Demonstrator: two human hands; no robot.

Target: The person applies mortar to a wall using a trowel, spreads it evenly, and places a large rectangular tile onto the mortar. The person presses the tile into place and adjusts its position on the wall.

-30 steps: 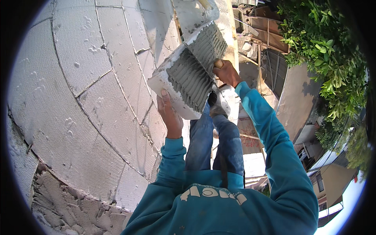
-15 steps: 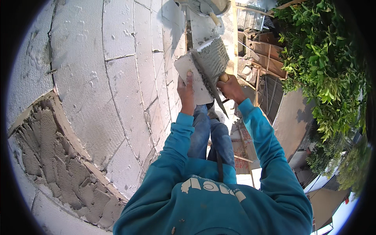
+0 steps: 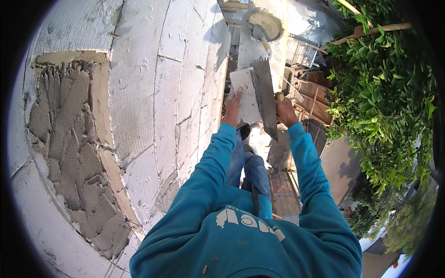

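Observation:
My left hand [image 3: 232,106] grips a pale, flat rectangular board [image 3: 244,92] by its left side, the thumb pressed on its face. In my right hand [image 3: 286,112] is a notched trowel [image 3: 265,99] with a wooden handle, my fingers wrapped round the grip. The grey-smeared blade is turned nearly edge-on, its toothed end pointing away from me. It lies along the right edge of the board; whether they touch I cannot tell. Beyond both, a round bucket of mortar [image 3: 273,21] holds a small trowel [image 3: 264,41] with its wooden handle over the rim.
To the left rises a wall of pale blocks [image 3: 134,88], with a recess of rough grey mortar [image 3: 69,134]. The bucket stands on a narrow plank [image 3: 248,53]. On the right are leafy branches [image 3: 384,92], a wooden pole [image 3: 389,28] and, far below, timber and roofing [image 3: 313,99].
The trowel has turned from showing its ridged, mortar-covered face to nearly edge-on. Both hands and the board have shifted slightly right in view. My view has swung, showing more of the bucket and mortar recess.

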